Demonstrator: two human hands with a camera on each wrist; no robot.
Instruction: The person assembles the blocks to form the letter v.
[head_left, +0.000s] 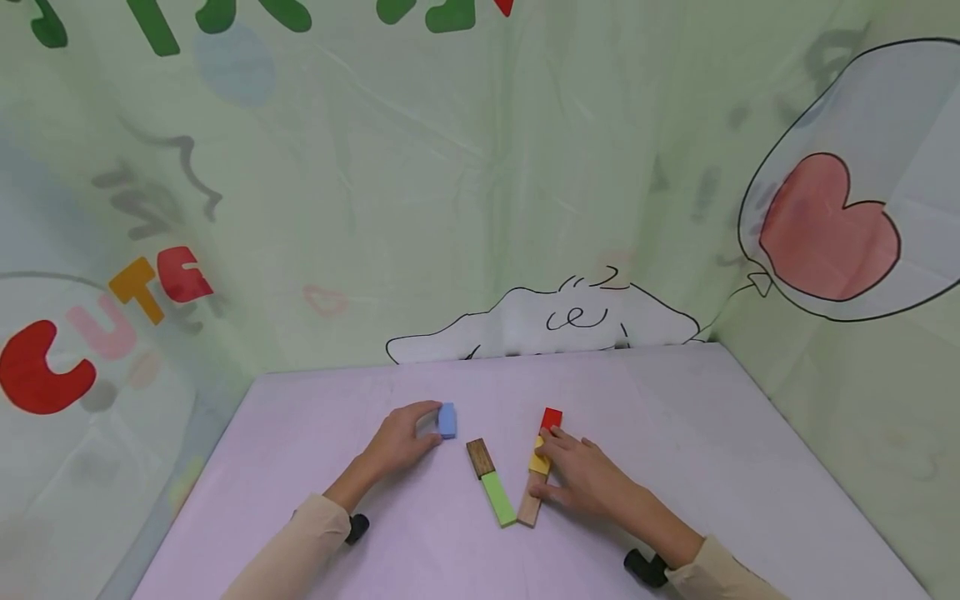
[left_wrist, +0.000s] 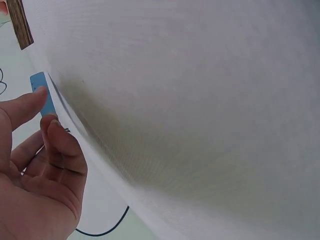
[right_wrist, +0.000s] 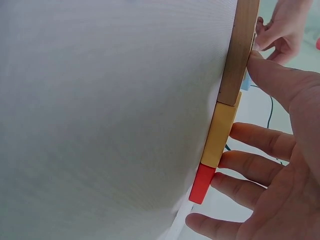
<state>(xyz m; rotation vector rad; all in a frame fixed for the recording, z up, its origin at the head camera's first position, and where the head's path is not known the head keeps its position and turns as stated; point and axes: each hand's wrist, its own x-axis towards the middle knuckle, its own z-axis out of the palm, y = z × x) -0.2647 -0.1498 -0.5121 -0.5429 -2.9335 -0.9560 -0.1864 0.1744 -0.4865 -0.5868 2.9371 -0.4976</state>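
In the head view my left hand [head_left: 402,437] pinches a small blue block [head_left: 447,421] between thumb and fingertips, standing apart on the left. My right hand [head_left: 588,479] lies along a straight row of three blocks: red [head_left: 552,415] at the far end, yellow [head_left: 537,463] in the middle, pale wood [head_left: 529,507] nearest. The right wrist view shows its thumb against the wood block [right_wrist: 240,55] and outstretched fingers along the yellow block [right_wrist: 220,132] and red block [right_wrist: 202,184]. Between the hands, a dark brown block [head_left: 480,458] meets a green block [head_left: 498,500] end to end.
The near ends of the two rows come together in a V on the pale purple tabletop [head_left: 420,542]. Printed cloth walls [head_left: 450,208] rise at the back and both sides. A black wrist camera piece [head_left: 645,568] hangs below the right wrist.
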